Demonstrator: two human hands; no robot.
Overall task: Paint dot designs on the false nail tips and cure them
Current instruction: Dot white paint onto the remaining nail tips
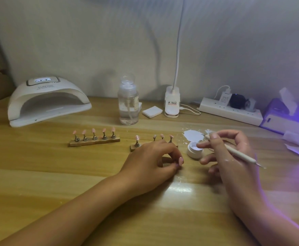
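Left hand (152, 161) pinches nail tip (180, 160); right hand (233, 148) grips pen (241, 155).

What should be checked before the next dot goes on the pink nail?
1. Nail held steady: the left hand pinches one pink nail tip just above the table: ok.
2. Tool in hand: the right hand grips the dotting pen: ok.
3. Paint on the pen's working end: too small to see: cannot tell.
4. Gel jar open and close by: ok.
5. Curing lamp switched on: its display glows: ok.
6. Clean work spot: a white smear lies on the table behind the jar: not ok.
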